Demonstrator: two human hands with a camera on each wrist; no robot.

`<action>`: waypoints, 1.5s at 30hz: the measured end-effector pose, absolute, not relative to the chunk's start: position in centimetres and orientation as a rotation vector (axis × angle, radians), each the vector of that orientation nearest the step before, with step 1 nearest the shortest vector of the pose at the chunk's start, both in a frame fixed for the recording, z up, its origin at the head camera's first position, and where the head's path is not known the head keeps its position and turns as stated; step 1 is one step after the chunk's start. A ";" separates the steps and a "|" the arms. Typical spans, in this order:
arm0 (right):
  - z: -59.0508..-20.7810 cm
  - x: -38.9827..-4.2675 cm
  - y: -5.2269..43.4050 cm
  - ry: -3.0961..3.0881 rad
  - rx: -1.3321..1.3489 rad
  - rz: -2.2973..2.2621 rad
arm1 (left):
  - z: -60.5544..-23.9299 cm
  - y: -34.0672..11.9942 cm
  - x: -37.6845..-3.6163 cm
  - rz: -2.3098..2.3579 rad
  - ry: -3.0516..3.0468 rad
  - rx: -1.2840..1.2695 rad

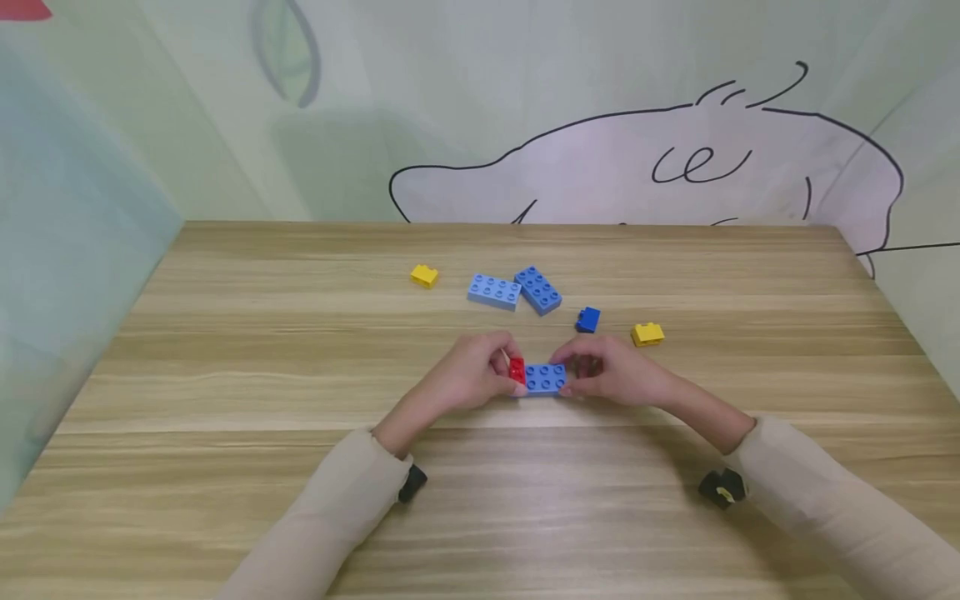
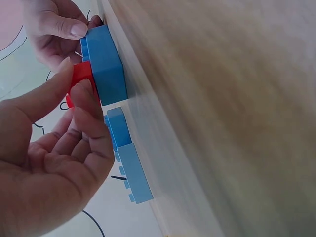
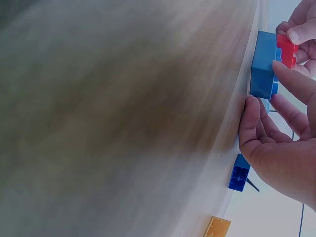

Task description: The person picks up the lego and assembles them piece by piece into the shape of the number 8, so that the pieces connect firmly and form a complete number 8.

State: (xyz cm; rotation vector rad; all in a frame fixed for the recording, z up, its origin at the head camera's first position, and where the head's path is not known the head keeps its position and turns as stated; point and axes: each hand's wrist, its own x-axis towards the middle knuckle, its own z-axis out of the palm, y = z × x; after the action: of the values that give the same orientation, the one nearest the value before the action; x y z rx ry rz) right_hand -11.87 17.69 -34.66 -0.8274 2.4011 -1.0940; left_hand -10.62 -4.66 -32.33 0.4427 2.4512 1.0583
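Observation:
A blue building brick (image 1: 545, 380) with rows of studs lies on the table between the two hands. The left hand (image 1: 474, 372) pinches a small red brick (image 1: 517, 367) between thumb and fingers, at the blue brick's left end. In the left wrist view, the red brick (image 2: 82, 72) sits right over the studded face of the blue brick (image 2: 109, 66). The right hand (image 1: 618, 372) holds the blue brick's other end, thumb on the near side and fingers on the far side. The right wrist view shows its thumb at the brick's studded edge.
Beyond the hands lie a light blue brick (image 1: 493, 292) and a mid-blue brick (image 1: 537, 291), end to end at an angle. A small dark blue brick (image 1: 588, 320) rests on its side. Yellow bricks lie at left (image 1: 424, 276) and right (image 1: 647, 334) on the wooden table (image 1: 262, 333).

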 end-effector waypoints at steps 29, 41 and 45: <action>-33.7 -12.1 18.5 2.410 -0.748 -1.108 | -32.3 -4.8 -10.6 1.064 2.443 0.437; -31.5 -13.4 22.0 2.607 -0.690 -1.045 | -32.3 -4.7 -10.6 1.042 2.456 0.439; -30.9 -13.7 23.3 2.672 -0.660 -0.995 | -32.2 -4.7 -10.5 1.035 2.457 0.438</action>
State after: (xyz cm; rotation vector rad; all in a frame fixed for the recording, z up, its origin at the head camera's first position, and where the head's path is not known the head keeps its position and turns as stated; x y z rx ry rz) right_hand -13.73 23.33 -30.92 -0.6602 2.6723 -0.9950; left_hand -10.54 -4.71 -32.24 0.4385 2.4566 1.0345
